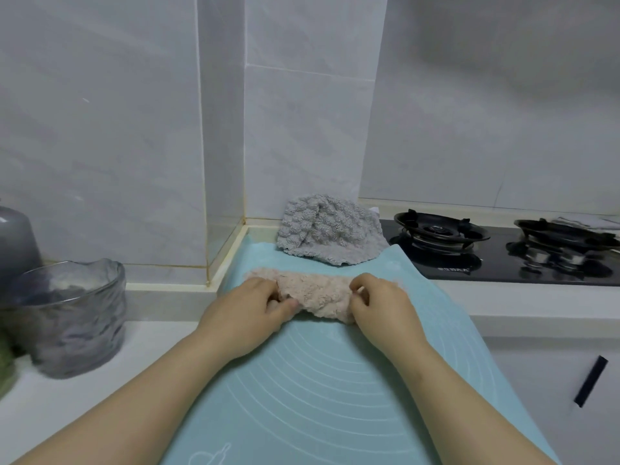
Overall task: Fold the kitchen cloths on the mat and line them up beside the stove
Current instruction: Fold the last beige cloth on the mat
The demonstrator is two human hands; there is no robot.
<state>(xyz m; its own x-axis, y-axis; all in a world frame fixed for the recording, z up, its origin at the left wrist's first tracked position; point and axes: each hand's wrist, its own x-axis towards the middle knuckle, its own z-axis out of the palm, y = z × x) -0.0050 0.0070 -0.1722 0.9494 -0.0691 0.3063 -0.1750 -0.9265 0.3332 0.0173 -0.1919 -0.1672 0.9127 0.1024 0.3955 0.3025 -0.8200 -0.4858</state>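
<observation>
- Pink cloth (315, 293) lies on the blue mat (302, 380), part-folded into a strip.
- Left hand (248, 307) pinches its left end, right hand (379, 303) its right end.
- Grey cloth (330, 234) sits bunched at the mat's far edge, touching the stove (503, 260).
- Risk: fluffy pile may spring open on release; uneven pull would skew the edges.
</observation>
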